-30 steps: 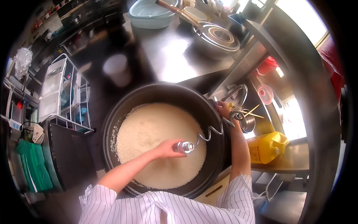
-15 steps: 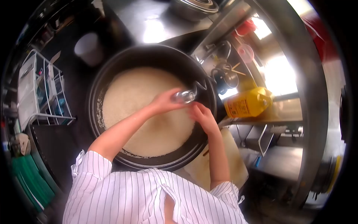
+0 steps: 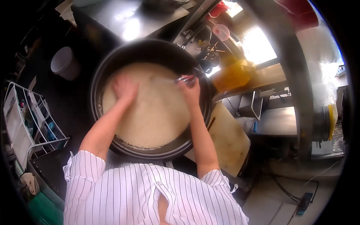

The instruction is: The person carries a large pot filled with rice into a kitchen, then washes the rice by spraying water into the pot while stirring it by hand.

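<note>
One cam: head-worn, wide fisheye, round dark border. Looks forward and steeply down over the wearer's striped shirt (image 3: 146,195), which takes the bottom middle. Big dark pot (image 3: 155,48) close up, just left of centre, full mouth in frame, left hand (image 3: 125,89) and right hand (image 3: 190,90) inside its outline. Steel desk (image 3: 101,17) farther off, cropped at top.

Rice (image 3: 157,120) sits in the pot (image 3: 165,49); around it, rack (image 3: 22,127) at nine, bucket (image 3: 65,63) at ten, desk (image 3: 107,20) at twelve, jug (image 3: 233,76) past two, board (image 3: 232,140) at four!
</note>
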Action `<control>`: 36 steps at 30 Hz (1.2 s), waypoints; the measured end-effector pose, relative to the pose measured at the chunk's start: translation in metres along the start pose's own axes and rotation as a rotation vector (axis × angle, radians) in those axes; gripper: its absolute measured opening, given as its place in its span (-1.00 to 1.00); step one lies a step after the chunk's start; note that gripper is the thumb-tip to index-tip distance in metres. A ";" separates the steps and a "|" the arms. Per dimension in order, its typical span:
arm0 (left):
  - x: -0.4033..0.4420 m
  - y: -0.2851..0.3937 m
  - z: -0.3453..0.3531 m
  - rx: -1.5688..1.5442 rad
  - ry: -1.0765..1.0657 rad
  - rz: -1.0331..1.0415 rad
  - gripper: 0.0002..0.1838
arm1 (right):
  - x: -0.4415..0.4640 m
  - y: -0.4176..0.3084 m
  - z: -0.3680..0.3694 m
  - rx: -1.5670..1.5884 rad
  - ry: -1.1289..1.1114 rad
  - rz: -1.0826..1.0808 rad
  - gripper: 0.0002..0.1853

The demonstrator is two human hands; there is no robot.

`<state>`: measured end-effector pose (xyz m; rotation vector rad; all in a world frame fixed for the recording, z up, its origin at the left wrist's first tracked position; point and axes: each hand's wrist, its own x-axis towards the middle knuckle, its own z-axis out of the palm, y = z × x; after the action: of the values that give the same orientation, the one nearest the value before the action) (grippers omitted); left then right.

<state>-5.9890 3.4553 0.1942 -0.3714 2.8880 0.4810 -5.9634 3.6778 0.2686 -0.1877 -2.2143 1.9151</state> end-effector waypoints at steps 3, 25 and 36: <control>-0.003 -0.024 0.025 -0.007 0.127 -0.023 -0.20 | -0.005 0.010 -0.002 0.032 -0.073 -0.043 -0.67; -0.135 0.059 0.090 -0.148 -0.133 1.611 -0.44 | -0.015 -0.005 -0.011 -0.221 -0.010 0.058 -0.64; -0.005 0.075 0.058 0.391 0.104 0.839 -0.43 | -0.015 0.002 -0.014 -0.336 0.048 0.063 -0.58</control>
<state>-5.9963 3.5451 0.1632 0.9210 3.0165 -0.0205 -5.9452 3.6877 0.2678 -0.3546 -2.5093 1.5347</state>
